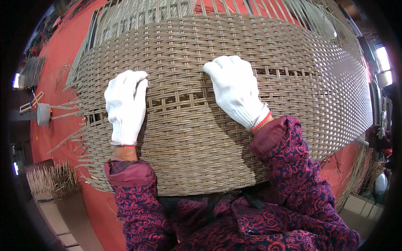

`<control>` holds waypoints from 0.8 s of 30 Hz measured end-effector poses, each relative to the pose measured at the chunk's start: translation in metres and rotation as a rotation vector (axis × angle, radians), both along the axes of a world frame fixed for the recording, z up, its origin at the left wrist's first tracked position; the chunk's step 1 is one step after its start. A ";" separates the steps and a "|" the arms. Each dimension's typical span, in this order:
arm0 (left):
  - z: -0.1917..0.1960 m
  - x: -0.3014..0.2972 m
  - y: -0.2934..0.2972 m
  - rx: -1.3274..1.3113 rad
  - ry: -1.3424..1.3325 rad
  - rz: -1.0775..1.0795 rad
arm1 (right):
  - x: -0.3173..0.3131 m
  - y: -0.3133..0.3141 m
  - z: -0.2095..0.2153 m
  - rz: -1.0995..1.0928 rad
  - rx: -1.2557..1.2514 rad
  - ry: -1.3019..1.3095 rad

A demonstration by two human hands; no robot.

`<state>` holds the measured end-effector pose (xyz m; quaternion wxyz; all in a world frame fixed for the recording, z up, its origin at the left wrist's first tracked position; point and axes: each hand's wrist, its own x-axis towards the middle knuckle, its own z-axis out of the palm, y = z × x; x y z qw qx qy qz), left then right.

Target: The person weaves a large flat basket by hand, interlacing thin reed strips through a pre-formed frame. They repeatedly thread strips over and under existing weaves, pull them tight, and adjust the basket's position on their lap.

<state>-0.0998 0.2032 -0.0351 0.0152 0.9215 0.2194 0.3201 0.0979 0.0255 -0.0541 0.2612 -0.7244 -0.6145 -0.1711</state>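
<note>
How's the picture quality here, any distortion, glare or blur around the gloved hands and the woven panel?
Head view: strong fisheye bending, so the woven panel bulges and the corners go black; both the left hand and right hand are sharp, gloves bright but not blown out; soft shadows beneath them; glare only from windows at the right rim.

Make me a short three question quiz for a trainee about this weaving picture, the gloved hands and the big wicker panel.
1. True or false: both hands wear white gloves.
2. What does the left hand rest on? A) a red bucket B) the woven wicker panel C) a metal tray
3. Fill in: the floor under the panel is ____ in colour.

Key
1. True; the right hand is gloved too.
2. B; its fingers curl at a gap in the weave, as do the right hand's.
3. Red.
</note>
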 end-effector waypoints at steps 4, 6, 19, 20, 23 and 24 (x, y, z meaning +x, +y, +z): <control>-0.001 0.000 0.006 -0.111 0.031 -0.074 | -0.001 0.002 0.003 -0.006 -0.046 0.015; -0.001 0.002 0.006 -0.195 0.062 -0.065 | -0.003 0.003 0.005 -0.003 -0.087 -0.006; 0.007 0.008 0.003 -0.248 0.226 -0.005 | -0.010 0.000 0.016 0.084 -0.147 0.030; 0.007 0.007 0.003 -0.241 0.226 -0.014 | -0.010 0.000 0.016 0.093 -0.141 0.042; 0.003 0.003 0.001 -0.311 0.067 -0.046 | -0.010 -0.004 0.014 0.051 -0.129 0.133; 0.001 0.000 0.001 -0.342 -0.002 -0.063 | -0.010 -0.005 0.013 0.046 -0.108 0.170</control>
